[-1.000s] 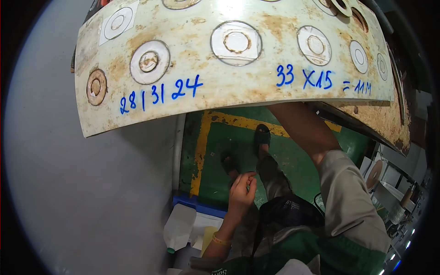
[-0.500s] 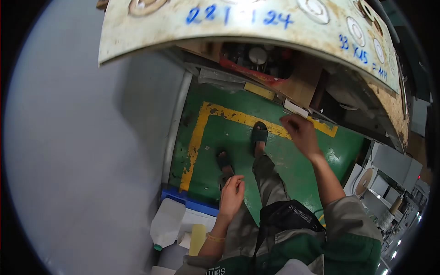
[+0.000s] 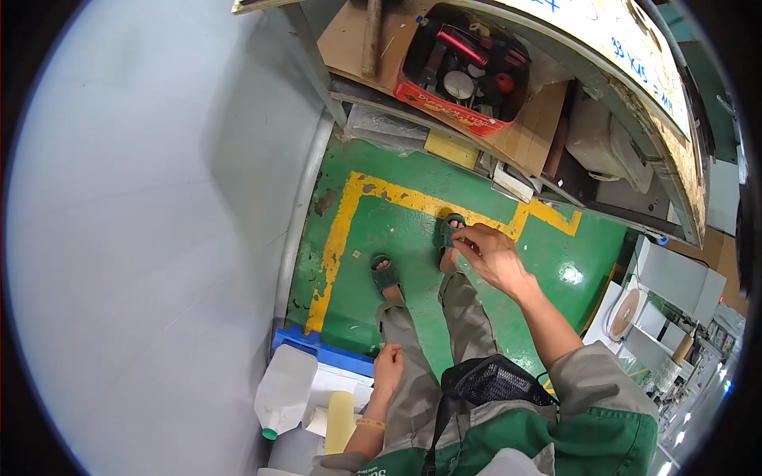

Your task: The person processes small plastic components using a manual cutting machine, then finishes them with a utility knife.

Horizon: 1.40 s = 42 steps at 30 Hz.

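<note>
My right hand hangs over the green floor near my right sandal, its fingers loosely bent with the thumb apart, and I see nothing in it. Lower down, my left hand is beside my left trouser leg, fingers curled in and apparently bare. Neither hand touches an object. In front stands a shelf with a red-edged box on it, filled with small tools and parts, among them a red cylinder and a round pale disc.
Above the shelf juts a marked board with blue handwriting. A wooden handle lies left of the box. A grey wall runs along the left. Behind my left arm are a plastic jug and a yellow roll.
My view has shifted so that more of the shelf and box shows under the board. My right hand has moved left and down; my left hand has dropped lower and curled.
</note>
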### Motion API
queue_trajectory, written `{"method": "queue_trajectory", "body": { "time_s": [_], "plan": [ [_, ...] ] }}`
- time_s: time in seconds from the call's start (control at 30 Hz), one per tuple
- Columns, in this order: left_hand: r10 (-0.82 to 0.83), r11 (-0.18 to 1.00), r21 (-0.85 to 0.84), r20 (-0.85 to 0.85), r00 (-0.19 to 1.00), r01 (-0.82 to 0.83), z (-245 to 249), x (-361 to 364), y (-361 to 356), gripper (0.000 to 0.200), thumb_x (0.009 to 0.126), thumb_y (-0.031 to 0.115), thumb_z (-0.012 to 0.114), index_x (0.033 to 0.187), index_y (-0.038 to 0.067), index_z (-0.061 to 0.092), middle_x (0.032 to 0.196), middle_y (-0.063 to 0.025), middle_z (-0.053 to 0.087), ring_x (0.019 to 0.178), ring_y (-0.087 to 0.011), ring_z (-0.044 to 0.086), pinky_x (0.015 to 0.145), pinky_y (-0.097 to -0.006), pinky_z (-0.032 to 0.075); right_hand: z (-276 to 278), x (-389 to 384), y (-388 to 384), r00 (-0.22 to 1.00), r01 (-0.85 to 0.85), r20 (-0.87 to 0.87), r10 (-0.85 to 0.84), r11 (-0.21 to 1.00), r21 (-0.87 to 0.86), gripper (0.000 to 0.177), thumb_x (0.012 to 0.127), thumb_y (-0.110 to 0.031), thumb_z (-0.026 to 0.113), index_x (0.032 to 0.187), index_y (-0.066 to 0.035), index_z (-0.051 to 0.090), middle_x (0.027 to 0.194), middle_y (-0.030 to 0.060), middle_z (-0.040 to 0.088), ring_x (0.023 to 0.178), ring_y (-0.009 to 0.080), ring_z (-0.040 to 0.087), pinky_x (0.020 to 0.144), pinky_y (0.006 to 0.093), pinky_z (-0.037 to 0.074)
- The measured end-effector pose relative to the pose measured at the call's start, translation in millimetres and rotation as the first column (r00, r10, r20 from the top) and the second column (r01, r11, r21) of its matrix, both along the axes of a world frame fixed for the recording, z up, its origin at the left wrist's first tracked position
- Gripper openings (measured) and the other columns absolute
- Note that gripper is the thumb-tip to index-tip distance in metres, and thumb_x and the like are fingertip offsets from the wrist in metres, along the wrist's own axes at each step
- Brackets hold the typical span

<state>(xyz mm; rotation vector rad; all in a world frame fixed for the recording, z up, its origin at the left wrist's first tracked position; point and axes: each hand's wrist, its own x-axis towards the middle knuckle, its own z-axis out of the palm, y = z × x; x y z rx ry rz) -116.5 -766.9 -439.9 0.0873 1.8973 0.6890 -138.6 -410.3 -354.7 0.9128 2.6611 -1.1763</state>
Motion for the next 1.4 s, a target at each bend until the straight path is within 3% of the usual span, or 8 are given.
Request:
{"method": "queue_trajectory", "body": {
  "time_s": [0.2, 0.3, 0.73, 1.03, 1.07, 1.17, 1.27, 1.4],
  "plan": [
    [-0.055, 0.994, -0.087, 0.067, 0.996, 0.06, -6.3, 26.1, -23.2, 0.022, 0.087, 0.011, 0.056, 0.106, 0.002, 0.064, 0.094, -0.0176, 0.069, 0.088, -0.0318, 0.066, 0.081, -0.0389, 0.051, 7.9, -7.8, 12.5, 0.996, 0.049, 0.071, -0.049, 0.999, 0.007, 0.017, 0.088, -0.018, 0.061, 0.096, -0.005, 0.066, 0.092, 0.0146, 0.065, 0.085, 0.0352, 0.063, 0.074, 0.0425, 0.05],
    [-0.056, 0.998, -0.014, -0.083, 0.995, 0.055, -17.4, 40.4, -37.0, 0.021, 0.087, 0.008, 0.056, 0.105, 0.001, 0.064, 0.088, -0.014, 0.069, 0.081, -0.0226, 0.067, 0.074, -0.032, 0.051, 10.5, -6.7, 11.7, 0.997, 0.03, 0.077, -0.03, 1.0, 0.009, 0.016, 0.088, -0.018, 0.061, 0.095, -0.005, 0.067, 0.091, 0.0139, 0.065, 0.084, 0.0347, 0.063, 0.073, 0.0427, 0.05],
    [-0.02, 0.998, -0.06, -0.109, 0.994, 0.013, -3.7, 15.4, -20.0, 0.021, 0.083, 0.009, 0.057, 0.102, 0.002, 0.065, 0.091, -0.0151, 0.067, 0.087, -0.0294, 0.065, 0.08, -0.0375, 0.051, 38.3, 7.2, 8.3, 0.999, 0.012, 0.037, -0.014, 0.998, 0.067, 0.017, 0.087, -0.018, 0.061, 0.093, -0.005, 0.068, 0.091, 0.0147, 0.067, 0.083, 0.035, 0.064, 0.073, 0.0418, 0.052],
    [-0.029, 0.997, -0.07, -0.209, 0.977, 0.014, 4.4, -7.4, 16.0, 0.021, 0.084, 0.011, 0.057, 0.1, 0.001, 0.066, 0.091, -0.0132, 0.067, 0.085, -0.0256, 0.065, 0.08, -0.0354, 0.051, 55.2, -50.0, 106.0, 0.879, 0.277, -0.401, -0.258, 0.961, -0.009, 0.016, 0.091, -0.014, 0.063, 0.099, -0.001, 0.067, 0.084, 0.0092, 0.065, 0.067, 0.0174, 0.056, 0.061, 0.0291, 0.044],
    [-0.009, 0.999, -0.054, -0.219, 0.976, -0.003, 2.5, -7.7, 20.6, 0.022, 0.084, 0.011, 0.056, 0.101, 0.0, 0.066, 0.09, -0.0124, 0.068, 0.083, -0.0227, 0.065, 0.077, -0.0334, 0.051, 70.6, -56.6, 108.2, 0.918, 0.317, -0.235, -0.318, 0.948, -0.045, 0.016, 0.091, -0.014, 0.063, 0.101, -0.002, 0.066, 0.087, 0.0101, 0.065, 0.07, 0.0184, 0.059, 0.063, 0.0299, 0.046],
    [0.021, 0.998, -0.047, -0.171, 0.985, -0.029, 17.5, -7.6, 41.2, 0.023, 0.085, 0.012, 0.057, 0.103, -0.001, 0.065, 0.088, -0.0107, 0.068, 0.081, -0.0192, 0.066, 0.076, -0.0308, 0.051, 66.4, -48.2, 104.5, 0.903, 0.189, -0.384, -0.191, 0.981, -0.044, 0.018, 0.09, -0.017, 0.064, 0.102, -0.004, 0.066, 0.092, 0.0119, 0.067, 0.075, 0.0213, 0.063, 0.067, 0.0331, 0.049],
    [0.001, 0.999, -0.041, -0.15, 0.989, -0.008, 33.7, -8.0, 75.3, 0.025, 0.085, 0.012, 0.056, 0.105, 0.002, 0.066, 0.09, -0.0132, 0.069, 0.082, -0.0232, 0.067, 0.077, -0.0327, 0.052, 80.3, -8.8, 85.7, 0.989, -0.076, -0.148, 0.029, 0.943, -0.324, 0.024, 0.09, -0.027, 0.06, 0.102, -0.007, 0.067, 0.101, 0.0147, 0.068, 0.09, 0.0345, 0.065, 0.077, 0.0412, 0.05],
    [-0.138, 0.99, -0.023, -0.17, 0.976, 0.136, 58.4, -14.8, 127.9, 0.026, 0.086, 0.015, 0.057, 0.108, 0.003, 0.066, 0.093, -0.0149, 0.069, 0.085, -0.0248, 0.067, 0.078, -0.0341, 0.052, 115.5, 52.0, 84.6, 0.891, -0.434, -0.244, 0.383, 0.562, -0.704, 0.033, 0.093, -0.036, 0.059, 0.098, -0.005, 0.068, 0.091, 0.0112, 0.07, 0.087, 0.0232, 0.066, 0.075, 0.0347, 0.049]
  ]
}}
